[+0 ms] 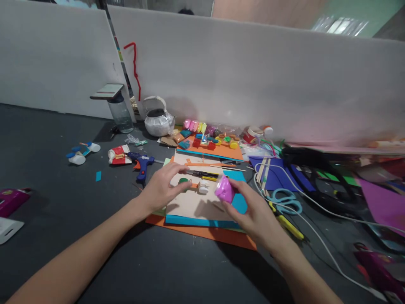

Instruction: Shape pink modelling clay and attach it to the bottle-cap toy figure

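My right hand pinches a small bright-pink packet of modelling clay in shiny clear wrapping, held above the sheets. My left hand is over the left part of the paper stack, its thumb and fingers apart. Close to its fingertips lies a small craft piece with a green cap, an orange strip and a white cap. I cannot tell whether the fingers touch it. Beneath are a cream sheet, a blue sheet and an orange sheet. A dark cutter rests just beyond.
A blue glue gun lies left of the sheets, near a bottle-cap craft. Behind stand a silver kettle and a glass jar. On the right are light-blue scissors, a yellow-handled tool and a white cable.
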Available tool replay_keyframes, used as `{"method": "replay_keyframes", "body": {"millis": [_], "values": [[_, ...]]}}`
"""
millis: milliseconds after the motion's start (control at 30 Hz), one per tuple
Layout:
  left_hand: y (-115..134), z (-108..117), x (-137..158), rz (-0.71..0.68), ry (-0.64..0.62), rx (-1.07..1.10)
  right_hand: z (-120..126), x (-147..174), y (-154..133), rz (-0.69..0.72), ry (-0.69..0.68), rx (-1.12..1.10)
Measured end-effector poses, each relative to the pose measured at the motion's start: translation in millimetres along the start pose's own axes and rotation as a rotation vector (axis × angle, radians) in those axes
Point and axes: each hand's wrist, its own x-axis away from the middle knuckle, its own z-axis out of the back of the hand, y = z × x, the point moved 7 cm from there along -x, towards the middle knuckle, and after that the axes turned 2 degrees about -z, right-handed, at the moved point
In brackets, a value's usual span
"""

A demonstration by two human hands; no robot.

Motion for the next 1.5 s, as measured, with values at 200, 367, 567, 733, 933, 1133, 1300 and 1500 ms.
{"method": "replay_keyframes", "body": {"millis": [200, 367, 567, 733, 933, 1133, 1300, 1500], "values": [[36.2, -3.8, 11.4, 0.115, -0.003, 0.395, -13.4, -5.4, -51.9, 0.182, 0.022, -0.070], [24.8, 2.2, 15.6, 0.184, 0.080, 0.530, -19.2, -17.3, -60.3, 0.227, 0.032, -0.056], [6.9, -3.1, 19.0, 0.256, 0.053, 0.613, -28.2, -20.5, -53.8, 0.211, 0.018, 0.008], [9.0, -14.0, 19.7, 0.308, -0.075, 0.676, -32.5, -18.1, -56.1, 0.191, -0.069, -0.085], [16.0, -11.8, 20.7, 0.179, -0.065, 0.407, -43.1, -21.5, -53.8, 0.026, -0.200, -0.316], [2.8, -19.3, 20.2, 0.265, -0.064, 0.640, -42.9, -21.8, -49.9, 0.081, -0.102, -0.296], [-6.4, -35.9, 22.6, 0.464, -0.242, 1.127, -39.0, -21.9, -43.2, -0.004, -0.114, -0.492], [-10.2, -45.1, 26.5, 0.527, -0.273, 1.240, -41.2, -23.6, -41.4, -0.005, -0.162, -0.537]]}}
